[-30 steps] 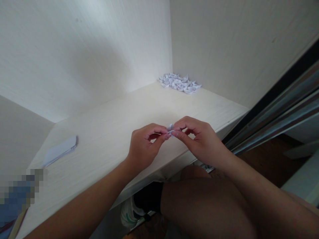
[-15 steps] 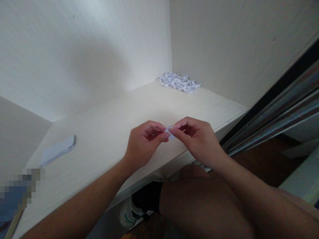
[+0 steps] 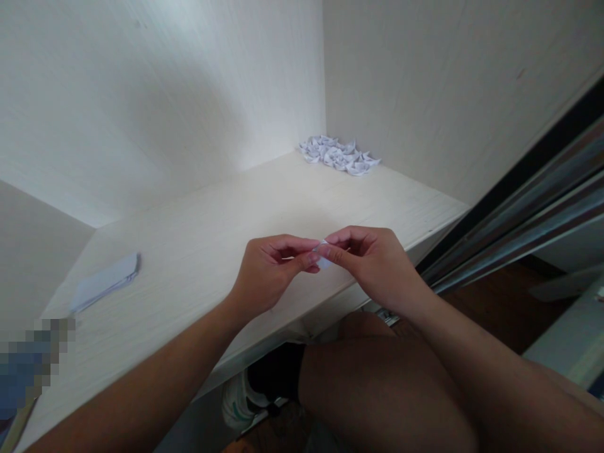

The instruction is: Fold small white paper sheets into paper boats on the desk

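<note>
Between my two hands is a small folded piece of white paper [image 3: 323,260], held above the front edge of the pale shelf [image 3: 226,220]. My left hand [image 3: 276,267] pinches its left side between thumb and fingers. From the right, my right hand [image 3: 368,255] grips it the same way, with the thumb lying over its top. The fingertips cover most of the paper, so its exact shape is hidden. A pile of small folded white paper pieces [image 3: 337,154] with pointed ends lies in the back right corner.
A stack of flat white paper strips [image 3: 106,281] lies at the left of the shelf. A blurred-out object [image 3: 28,371] stands at the lower left. Pale walls [image 3: 391,88] enclose the back and right. A dark-edged sliding door frame [image 3: 514,189] is at the right.
My fingertips have drawn closer together, and less of the paper shows above them. My right hand has shifted slightly left and down. The view has moved a little.
</note>
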`<state>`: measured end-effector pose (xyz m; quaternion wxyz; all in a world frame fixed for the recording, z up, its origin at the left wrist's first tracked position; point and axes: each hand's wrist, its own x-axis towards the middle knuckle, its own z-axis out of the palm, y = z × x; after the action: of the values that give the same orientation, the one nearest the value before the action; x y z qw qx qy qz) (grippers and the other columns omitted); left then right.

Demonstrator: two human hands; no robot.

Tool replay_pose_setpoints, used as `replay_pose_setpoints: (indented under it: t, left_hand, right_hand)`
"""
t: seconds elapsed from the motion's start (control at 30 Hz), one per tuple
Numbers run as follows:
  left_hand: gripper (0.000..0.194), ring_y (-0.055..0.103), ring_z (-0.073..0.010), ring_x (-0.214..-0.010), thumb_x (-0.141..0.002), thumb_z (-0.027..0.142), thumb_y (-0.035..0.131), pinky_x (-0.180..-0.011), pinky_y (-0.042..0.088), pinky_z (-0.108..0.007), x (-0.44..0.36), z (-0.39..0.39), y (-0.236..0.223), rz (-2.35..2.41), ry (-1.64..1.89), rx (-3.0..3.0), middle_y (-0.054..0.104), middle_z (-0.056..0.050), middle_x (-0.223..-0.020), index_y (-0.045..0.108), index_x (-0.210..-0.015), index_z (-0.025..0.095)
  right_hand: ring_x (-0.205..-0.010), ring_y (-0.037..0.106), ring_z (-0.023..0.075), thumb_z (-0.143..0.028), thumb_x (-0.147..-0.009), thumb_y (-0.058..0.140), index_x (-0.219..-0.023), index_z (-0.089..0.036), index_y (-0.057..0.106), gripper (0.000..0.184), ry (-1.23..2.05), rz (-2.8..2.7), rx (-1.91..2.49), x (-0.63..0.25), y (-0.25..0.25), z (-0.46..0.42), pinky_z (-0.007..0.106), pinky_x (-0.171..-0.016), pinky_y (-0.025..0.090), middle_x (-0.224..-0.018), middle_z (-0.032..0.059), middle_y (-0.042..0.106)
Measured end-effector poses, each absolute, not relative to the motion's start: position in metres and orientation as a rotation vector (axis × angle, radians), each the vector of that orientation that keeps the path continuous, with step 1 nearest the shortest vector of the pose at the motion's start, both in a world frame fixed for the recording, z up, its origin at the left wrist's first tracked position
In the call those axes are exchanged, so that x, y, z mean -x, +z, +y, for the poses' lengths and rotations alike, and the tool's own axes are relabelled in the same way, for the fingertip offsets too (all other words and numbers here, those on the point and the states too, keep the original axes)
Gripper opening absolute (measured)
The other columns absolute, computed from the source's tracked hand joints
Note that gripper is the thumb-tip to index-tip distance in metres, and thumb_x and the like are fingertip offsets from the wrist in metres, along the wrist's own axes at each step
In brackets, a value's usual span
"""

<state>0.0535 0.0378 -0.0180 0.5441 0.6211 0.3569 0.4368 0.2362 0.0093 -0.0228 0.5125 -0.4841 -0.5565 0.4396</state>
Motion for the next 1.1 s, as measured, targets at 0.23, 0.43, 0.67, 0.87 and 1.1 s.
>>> replay_pose_setpoints:
  t: [0.23, 0.43, 0.67, 0.87, 1.1]
  left_hand:
    - [0.012, 0.078, -0.018, -0.066, -0.075, 0.019, 0.086, -0.064, 0.066, -0.028, -0.053, 0.036, -0.017, 0.914, 0.974, -1.52, 0.082, -0.005, -0.078, 0.083, -0.086, 0.018]
    - [0.019, 0.077, -0.0168, -0.068, -0.072, 0.016, 0.086, -0.068, 0.066, -0.03, -0.053, 0.039, -0.018, 0.907, 0.917, -1.434, 0.081, -0.004, -0.079, 0.08, -0.09, 0.016]
    - [0.026, 0.074, -0.0139, -0.065, -0.074, 0.018, 0.085, -0.068, 0.063, -0.027, -0.051, 0.041, -0.021, 0.886, 0.897, -1.349, 0.078, -0.002, -0.074, 0.076, -0.097, 0.014]
    - [0.025, 0.073, -0.014, -0.062, -0.073, 0.013, 0.082, -0.065, 0.059, -0.025, -0.05, 0.041, -0.016, 0.938, 0.797, -1.492, 0.075, -0.001, -0.067, 0.072, -0.096, 0.014]
    - [0.034, 0.073, -0.0162, -0.063, -0.074, 0.025, 0.085, -0.066, 0.06, -0.028, -0.05, 0.04, -0.021, 0.986, 0.792, -1.41, 0.076, -0.002, -0.07, 0.069, -0.103, 0.016]
  right_hand:
    - [-0.064, 0.059, 0.0142, -0.053, -0.081, 0.08, -0.079, -0.016, 0.077, 0.037, 1.077, -1.489, 1.19, -0.241, -0.016, 0.008, 0.029, -0.06, 0.043, -0.074, 0.0048, 0.076]
    - [-0.063, 0.056, 0.0128, -0.046, -0.085, 0.076, -0.079, -0.016, 0.076, 0.031, 1.038, -1.534, 1.195, -0.243, -0.018, 0.01, 0.028, -0.058, 0.04, -0.072, 0.0032, 0.073]
    - [-0.058, 0.05, 0.0109, -0.032, -0.088, 0.07, -0.074, -0.016, 0.073, 0.021, 0.95, -1.584, 1.214, -0.243, -0.019, 0.009, 0.027, -0.057, 0.037, -0.066, 0.0002, 0.068]
    - [-0.054, 0.047, 0.0103, -0.024, -0.088, 0.069, -0.073, -0.016, 0.075, 0.018, 0.876, -1.814, 1.286, -0.246, -0.015, 0.01, 0.027, -0.054, 0.034, -0.058, -0.0014, 0.062]
    - [-0.053, 0.044, 0.0095, -0.025, -0.086, 0.069, -0.065, -0.017, 0.073, 0.023, 0.966, -1.803, 1.251, -0.252, -0.016, 0.016, 0.027, -0.054, 0.033, -0.053, -0.0036, 0.056]
